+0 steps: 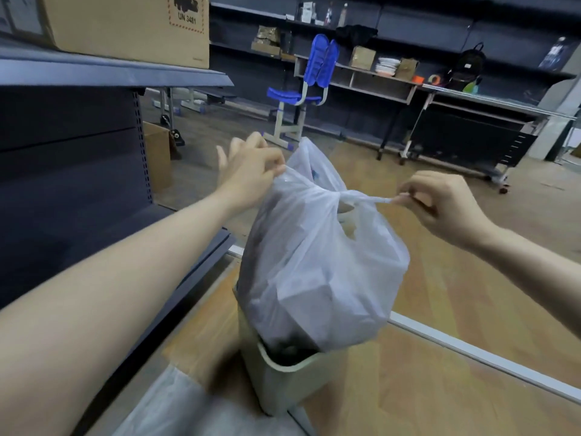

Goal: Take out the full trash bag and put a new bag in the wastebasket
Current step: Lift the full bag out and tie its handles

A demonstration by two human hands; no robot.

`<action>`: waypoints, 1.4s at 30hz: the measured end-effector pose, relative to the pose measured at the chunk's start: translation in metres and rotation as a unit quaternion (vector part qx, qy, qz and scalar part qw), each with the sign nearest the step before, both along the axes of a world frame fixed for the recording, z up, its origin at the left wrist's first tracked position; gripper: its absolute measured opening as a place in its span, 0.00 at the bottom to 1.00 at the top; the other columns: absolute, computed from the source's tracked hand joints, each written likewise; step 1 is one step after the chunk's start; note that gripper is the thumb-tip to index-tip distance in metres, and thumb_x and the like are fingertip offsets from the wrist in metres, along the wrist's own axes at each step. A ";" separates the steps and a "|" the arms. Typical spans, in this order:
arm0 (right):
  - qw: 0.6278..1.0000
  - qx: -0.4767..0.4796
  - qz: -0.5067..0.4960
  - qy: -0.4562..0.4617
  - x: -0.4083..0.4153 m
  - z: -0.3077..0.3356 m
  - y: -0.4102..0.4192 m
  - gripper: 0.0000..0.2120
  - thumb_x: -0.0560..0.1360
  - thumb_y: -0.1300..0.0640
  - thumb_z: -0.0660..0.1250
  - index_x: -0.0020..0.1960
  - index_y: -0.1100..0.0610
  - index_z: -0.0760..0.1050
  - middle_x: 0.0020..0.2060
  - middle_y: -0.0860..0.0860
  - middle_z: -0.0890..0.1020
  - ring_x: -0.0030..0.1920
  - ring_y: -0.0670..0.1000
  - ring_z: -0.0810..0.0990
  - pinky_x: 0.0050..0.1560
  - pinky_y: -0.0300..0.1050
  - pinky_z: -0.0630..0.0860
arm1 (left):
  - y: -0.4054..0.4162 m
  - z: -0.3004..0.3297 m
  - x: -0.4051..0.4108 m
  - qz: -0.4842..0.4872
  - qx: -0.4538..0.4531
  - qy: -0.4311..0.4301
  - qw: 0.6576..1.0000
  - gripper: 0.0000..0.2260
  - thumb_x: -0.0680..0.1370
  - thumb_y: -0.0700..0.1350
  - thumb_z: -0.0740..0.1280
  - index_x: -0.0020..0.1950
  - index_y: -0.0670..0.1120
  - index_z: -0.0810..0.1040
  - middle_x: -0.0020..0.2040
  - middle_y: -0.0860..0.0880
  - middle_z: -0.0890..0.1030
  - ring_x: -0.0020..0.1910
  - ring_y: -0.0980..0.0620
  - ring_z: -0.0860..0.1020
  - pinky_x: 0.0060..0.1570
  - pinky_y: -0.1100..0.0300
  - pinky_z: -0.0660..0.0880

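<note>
A full white translucent trash bag (317, 272) bulges above a pale green wastebasket (289, 382) on the wooden floor, its bottom still inside the rim. My left hand (251, 168) pinches the bag's left handle at the top. My right hand (440, 202) pinches the right handle, stretched into a thin strand pulled to the right. The two handles cross in a knot at the bag's neck. Dark waste shows through the plastic. A second pale plastic sheet (176, 410) lies blurred at the bottom of the view, below the wastebasket.
Dark metal shelving (78, 171) stands close on the left with a cardboard box (125, 23) on top. A blue chair (301, 89) and long desks (471, 99) with clutter line the back. Open wooden floor lies to the right.
</note>
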State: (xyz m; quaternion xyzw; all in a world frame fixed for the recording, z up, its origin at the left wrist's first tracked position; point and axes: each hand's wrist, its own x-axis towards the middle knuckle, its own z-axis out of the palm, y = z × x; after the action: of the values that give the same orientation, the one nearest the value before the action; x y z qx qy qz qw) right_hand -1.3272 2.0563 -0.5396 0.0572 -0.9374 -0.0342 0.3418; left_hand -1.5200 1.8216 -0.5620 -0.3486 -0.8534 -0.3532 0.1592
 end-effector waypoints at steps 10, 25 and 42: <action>0.991 0.107 -0.016 0.083 -0.003 0.092 0.029 0.04 0.71 0.68 0.65 0.40 0.68 0.77 0.34 0.62 0.79 0.34 0.59 0.76 0.36 0.44 0.68 | 0.040 0.092 -0.012 0.055 -0.082 0.251 0.963 0.08 0.76 0.38 0.56 0.48 0.47 0.73 0.50 0.46 0.73 0.60 0.38 0.66 0.68 0.29 0.43; 0.998 0.004 -0.018 0.054 0.015 0.032 0.052 0.11 0.71 0.62 0.62 0.34 0.68 0.76 0.28 0.58 0.74 0.29 0.55 0.71 0.32 0.43 0.68 | 0.035 0.045 -0.016 0.018 -0.089 0.156 0.984 0.06 0.75 0.41 0.57 0.44 0.46 0.74 0.46 0.48 0.68 0.55 0.42 0.66 0.67 0.31 0.52; 0.992 -0.018 -0.052 -0.117 0.018 -0.040 0.024 0.09 0.75 0.55 0.63 0.38 0.58 0.75 0.33 0.45 0.70 0.34 0.49 0.69 0.31 0.43 0.69 | -0.023 -0.053 -0.020 -0.029 -0.157 0.167 0.973 0.05 0.78 0.39 0.59 0.43 0.44 0.72 0.38 0.49 0.71 0.41 0.45 0.70 0.53 0.44 0.67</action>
State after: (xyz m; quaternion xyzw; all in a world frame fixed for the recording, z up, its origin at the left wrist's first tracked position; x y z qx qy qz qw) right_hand -1.3096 2.0808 -0.5800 0.0054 -0.9731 -0.0280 0.2285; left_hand -1.5401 1.7990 -0.6151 -0.4478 -0.8491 -0.1563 0.2325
